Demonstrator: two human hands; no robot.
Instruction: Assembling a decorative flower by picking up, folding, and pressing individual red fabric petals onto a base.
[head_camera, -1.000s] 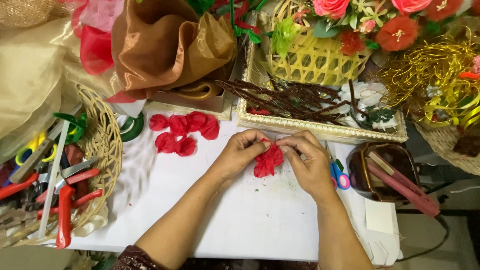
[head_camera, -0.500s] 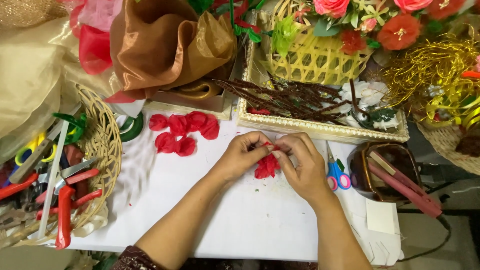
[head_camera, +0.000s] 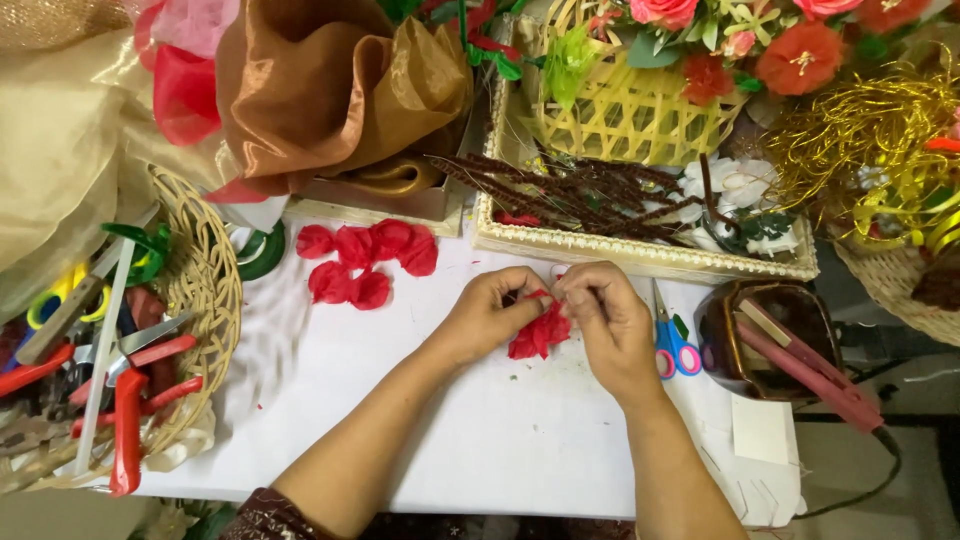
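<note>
i judge both my left hand (head_camera: 487, 312) and right hand (head_camera: 610, 325) pinch shut on the crumpled red fabric flower (head_camera: 540, 333), mid-shaping (loose red fabric petals (head_camera: 365, 262) nearby); next needs a firm, steady pinch.

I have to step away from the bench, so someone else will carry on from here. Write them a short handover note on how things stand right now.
Left hand and right hand: both pinch one red fabric flower together, just above the white table.
Things: six loose red petals lie in a cluster to the left of the hands. Scissors lie right of the right hand. Pliers and cutters sit in the wicker basket at far left.
Done: several petals are gathered into the flower.
Left: the six loose petals are unused.
</note>
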